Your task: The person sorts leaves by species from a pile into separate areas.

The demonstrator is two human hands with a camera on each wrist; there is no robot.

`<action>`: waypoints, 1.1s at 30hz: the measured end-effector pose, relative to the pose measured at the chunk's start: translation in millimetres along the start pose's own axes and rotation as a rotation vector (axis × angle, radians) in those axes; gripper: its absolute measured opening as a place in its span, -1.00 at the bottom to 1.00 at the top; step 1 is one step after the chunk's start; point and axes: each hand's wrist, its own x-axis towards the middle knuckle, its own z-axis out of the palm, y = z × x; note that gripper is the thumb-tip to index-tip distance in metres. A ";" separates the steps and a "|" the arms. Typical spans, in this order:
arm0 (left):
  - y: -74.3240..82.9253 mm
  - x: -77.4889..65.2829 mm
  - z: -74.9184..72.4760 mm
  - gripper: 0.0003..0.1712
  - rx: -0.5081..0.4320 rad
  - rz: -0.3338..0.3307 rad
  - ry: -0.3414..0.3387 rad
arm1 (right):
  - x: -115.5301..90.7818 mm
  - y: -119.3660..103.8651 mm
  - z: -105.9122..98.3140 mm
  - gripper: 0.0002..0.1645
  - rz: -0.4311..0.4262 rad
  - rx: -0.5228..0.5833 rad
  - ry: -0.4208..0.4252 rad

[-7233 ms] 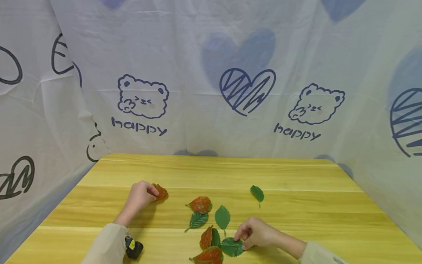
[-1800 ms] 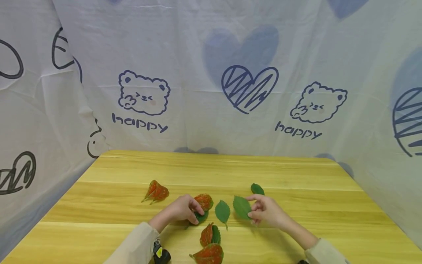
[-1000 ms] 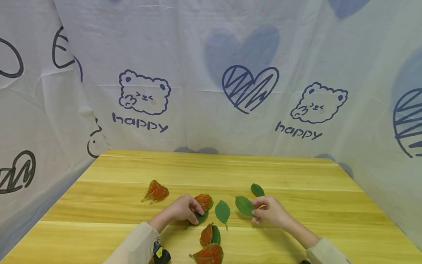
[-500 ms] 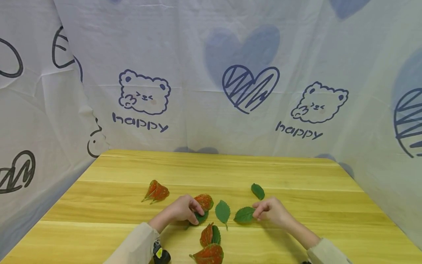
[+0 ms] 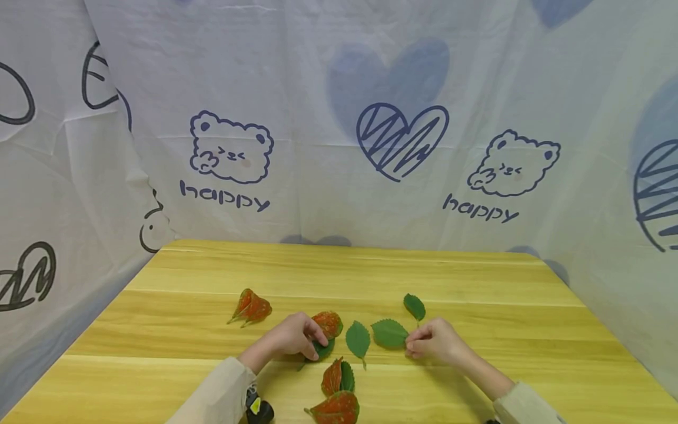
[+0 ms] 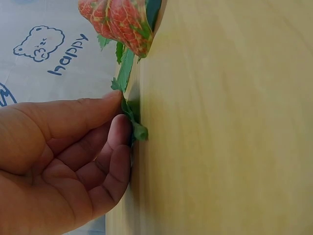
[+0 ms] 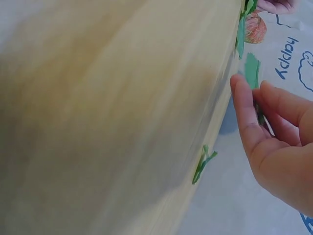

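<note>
In the head view my left hand (image 5: 291, 337) pinches a dark green leaf (image 5: 325, 352) lying on the table, just below a red-and-green leaf (image 5: 329, 324). The left wrist view shows thumb and fingertips closed on that green leaf (image 6: 139, 130). My right hand (image 5: 436, 341) holds another green leaf (image 5: 389, 334) by its stem end, its tip pointing left. In the right wrist view this leaf (image 7: 252, 69) stands off the tabletop, between thumb and fingers. A single green leaf (image 5: 358, 340) lies between the two hands.
Two overlapping red leaves (image 5: 251, 307) lie at the left of the wooden table (image 5: 477, 282). A small green leaf (image 5: 414, 307) sits behind my right hand. Nearer the front are a red leaf over a green one (image 5: 332, 377) and another red leaf (image 5: 336, 407).
My left hand has moved from the red leaf at far left to the dark green leaf. The right hand has carried its green leaf away from the front group, turned it, lowered it and raised it slightly.
</note>
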 end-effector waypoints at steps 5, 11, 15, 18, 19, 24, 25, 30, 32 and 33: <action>0.2 0.5 0.1 -0.74 0.002 0.002 0.001 | 0.8 -0.8 0.6 -0.87 0.011 0.048 0.031; -0.3 1.6 0.6 -0.74 0.010 0.003 0.002 | 0.9 -3.2 2.3 -0.89 0.017 0.032 0.087; -0.4 2.1 0.8 -0.74 0.012 0.003 0.004 | 1.6 -3.4 2.6 -0.91 0.042 0.005 0.124; -0.5 2.3 0.7 -0.74 0.009 -0.002 0.005 | 2.8 -1.2 1.0 -0.88 0.052 0.003 0.129; -0.6 2.2 0.7 -0.74 0.008 -0.003 0.005 | 3.1 -0.5 0.2 -0.87 0.054 0.010 0.129; -1.8 2.6 0.4 -0.75 0.010 0.003 0.001 | 2.0 1.5 -4.9 -0.65 0.046 0.052 0.095; -2.1 2.7 0.2 -0.75 0.011 0.005 -0.001 | 1.7 1.6 -5.9 -0.59 0.043 0.058 0.086; -2.5 2.7 -0.4 -0.75 0.012 0.006 -0.006 | 2.1 4.0 -11.9 -0.58 0.049 0.046 0.071; -2.1 2.5 -0.4 -0.75 0.012 0.006 -0.007 | 2.2 5.3 -14.3 -0.62 0.062 0.038 0.085; -1.9 2.5 -0.4 -0.75 0.012 0.005 -0.008 | 2.4 6.1 -15.6 -0.64 0.069 0.035 0.096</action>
